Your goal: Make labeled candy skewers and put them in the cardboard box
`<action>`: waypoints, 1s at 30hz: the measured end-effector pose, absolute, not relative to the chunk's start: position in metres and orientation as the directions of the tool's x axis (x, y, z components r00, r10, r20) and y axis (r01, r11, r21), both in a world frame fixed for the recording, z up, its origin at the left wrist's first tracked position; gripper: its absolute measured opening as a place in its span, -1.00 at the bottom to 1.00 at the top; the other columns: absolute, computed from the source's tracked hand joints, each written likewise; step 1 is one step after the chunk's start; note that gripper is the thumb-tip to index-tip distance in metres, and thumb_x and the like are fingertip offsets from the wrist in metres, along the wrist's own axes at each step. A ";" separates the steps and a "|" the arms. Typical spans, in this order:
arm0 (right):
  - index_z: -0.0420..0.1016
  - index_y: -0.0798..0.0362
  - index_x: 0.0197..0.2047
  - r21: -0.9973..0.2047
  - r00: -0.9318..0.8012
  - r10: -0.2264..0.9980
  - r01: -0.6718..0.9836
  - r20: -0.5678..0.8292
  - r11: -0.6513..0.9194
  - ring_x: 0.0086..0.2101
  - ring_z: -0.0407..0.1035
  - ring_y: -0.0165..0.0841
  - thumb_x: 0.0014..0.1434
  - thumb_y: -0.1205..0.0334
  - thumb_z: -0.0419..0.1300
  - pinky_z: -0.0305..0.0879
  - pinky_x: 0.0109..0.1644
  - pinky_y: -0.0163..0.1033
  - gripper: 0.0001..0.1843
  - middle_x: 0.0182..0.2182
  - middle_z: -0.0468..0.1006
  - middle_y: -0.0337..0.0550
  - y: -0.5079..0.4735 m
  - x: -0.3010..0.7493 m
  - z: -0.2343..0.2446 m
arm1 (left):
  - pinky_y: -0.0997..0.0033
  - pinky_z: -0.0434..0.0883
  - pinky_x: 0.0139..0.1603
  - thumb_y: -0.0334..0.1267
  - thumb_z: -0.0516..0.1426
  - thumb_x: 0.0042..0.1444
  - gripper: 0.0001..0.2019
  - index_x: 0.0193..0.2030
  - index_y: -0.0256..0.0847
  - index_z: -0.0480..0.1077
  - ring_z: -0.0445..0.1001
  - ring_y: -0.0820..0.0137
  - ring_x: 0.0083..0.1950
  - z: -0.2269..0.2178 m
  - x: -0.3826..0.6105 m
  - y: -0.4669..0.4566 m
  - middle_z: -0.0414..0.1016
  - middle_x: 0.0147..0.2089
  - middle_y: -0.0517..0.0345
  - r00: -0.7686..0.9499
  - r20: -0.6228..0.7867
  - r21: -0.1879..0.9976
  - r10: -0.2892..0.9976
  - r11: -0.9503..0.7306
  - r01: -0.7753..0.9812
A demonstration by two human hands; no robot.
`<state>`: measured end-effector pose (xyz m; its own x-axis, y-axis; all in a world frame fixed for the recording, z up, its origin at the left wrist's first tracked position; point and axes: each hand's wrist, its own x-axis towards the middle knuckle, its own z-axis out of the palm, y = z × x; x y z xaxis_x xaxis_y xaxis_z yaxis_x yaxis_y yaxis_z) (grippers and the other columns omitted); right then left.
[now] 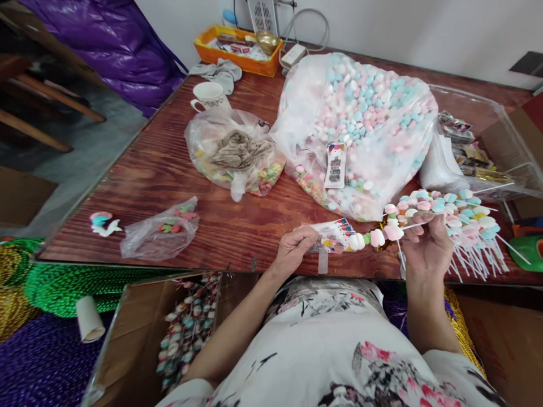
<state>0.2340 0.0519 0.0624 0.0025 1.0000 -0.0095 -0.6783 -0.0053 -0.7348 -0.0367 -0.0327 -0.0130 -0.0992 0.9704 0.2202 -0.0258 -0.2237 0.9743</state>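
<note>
My left hand (pixel 294 247) is closed in a pinch on a small clear wrapper with a printed card (pixel 335 233) at the table's front edge. My right hand (pixel 426 244) is closed on a thin white stick threaded with pastel marshmallow candies (pixel 375 237), whose tip points into the wrapper's mouth. Just right of that hand lies a heap of finished candy skewers (pixel 464 217). Behind both hands stands a big clear bag of pink, blue and white candies (pixel 365 113).
A smaller bag with coloured sweets (pixel 237 155), a nearly flat plastic bag (pixel 163 230), a mug (pixel 210 96), an orange tray (pixel 237 53) and a clear box (pixel 487 144) sit on the wooden table (pixel 169 164). A cardboard box with wrapped skewers (pixel 186 328) stands below.
</note>
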 end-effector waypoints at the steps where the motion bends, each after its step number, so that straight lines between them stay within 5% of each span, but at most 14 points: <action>1: 0.43 0.08 -0.38 -0.739 -0.012 1.000 -0.674 0.000 -0.008 -0.54 0.22 -0.61 0.04 0.16 0.41 0.20 -0.61 -0.54 -0.75 -0.48 0.35 -0.34 0.050 0.233 0.064 | 0.26 0.40 -0.10 -0.16 0.16 0.22 -0.76 -0.38 -0.24 0.53 0.48 0.33 -0.23 -0.013 -0.036 -0.032 0.55 -0.32 0.04 -0.097 0.226 0.973 0.969 -0.229 -0.024; 9: 0.49 0.08 -0.46 -0.827 0.002 0.996 -0.558 0.088 0.074 -0.57 0.19 -0.58 0.02 0.10 0.41 0.12 -0.66 -0.49 -0.74 -0.49 0.35 -0.30 0.039 0.222 0.077 | 0.24 0.42 -0.10 -0.16 0.16 0.22 -0.77 -0.35 -0.23 0.55 0.50 0.31 -0.22 -0.014 -0.035 -0.031 0.57 -0.31 0.01 -0.073 0.266 0.964 0.961 -0.267 -0.001; 21: 0.58 0.05 -0.44 -0.873 0.139 0.916 -0.277 0.378 0.402 -0.52 0.33 -0.44 0.10 0.19 0.31 0.13 -0.64 -0.40 -0.85 -0.49 0.44 -0.20 0.025 0.211 0.081 | 0.21 0.42 -0.06 -0.19 0.13 0.25 -0.79 -0.27 -0.22 0.55 0.50 0.29 -0.16 -0.022 -0.036 -0.031 0.57 -0.28 0.01 0.003 0.323 0.944 0.946 -0.323 0.062; 30: 0.55 0.08 -0.48 -0.909 0.136 0.974 -0.354 0.182 0.219 -0.57 0.33 -0.51 0.11 0.20 0.33 0.17 -0.64 -0.43 -0.82 -0.48 0.54 -0.22 0.033 0.211 0.068 | 0.19 0.41 -0.04 -0.23 0.13 0.26 -0.82 -0.25 -0.19 0.56 0.50 0.30 -0.17 -0.013 -0.034 -0.031 0.57 -0.29 0.03 0.007 0.397 0.915 0.918 -0.397 0.075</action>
